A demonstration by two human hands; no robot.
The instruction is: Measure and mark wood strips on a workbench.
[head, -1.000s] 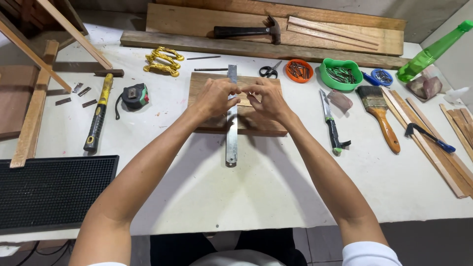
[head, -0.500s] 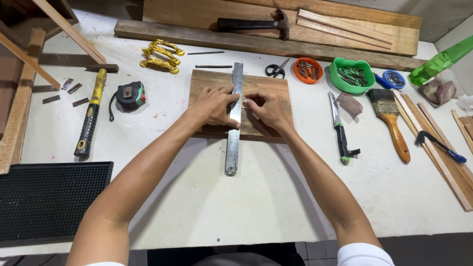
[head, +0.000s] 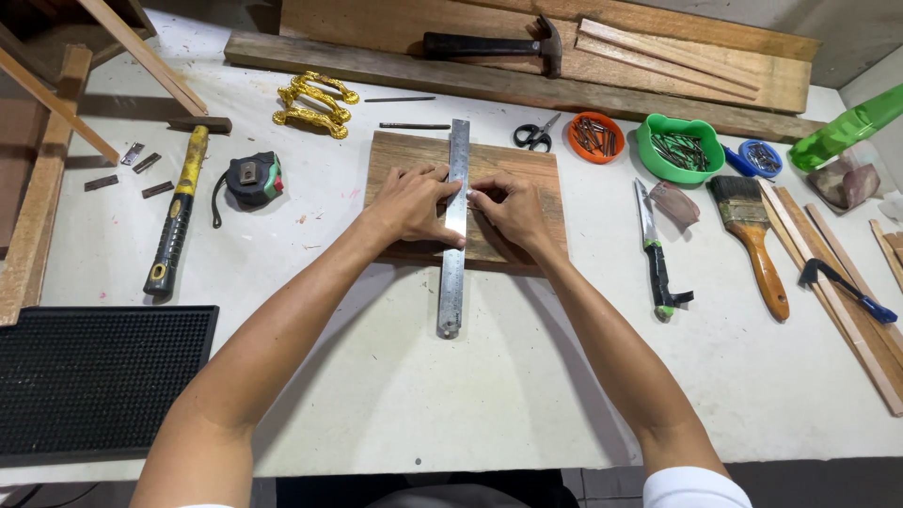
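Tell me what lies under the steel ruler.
The steel ruler lies across a wooden board, its near end on the white table. Both hands cover the board's middle, so any marks there are hidden.

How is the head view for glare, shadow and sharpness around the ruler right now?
Head view: sharp and evenly lit; the steel ruler shows only a mild sheen; soft shadows fall beneath both forearms on the white table; the left hand and right hand are unblurred; the edges bow slightly.

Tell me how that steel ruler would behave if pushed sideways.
The steel ruler looks thin and flat, so it would probably slide rather than roll. It overhangs the wooden board, so its near end might tip down. The left hand pressing it likely resists slipping.
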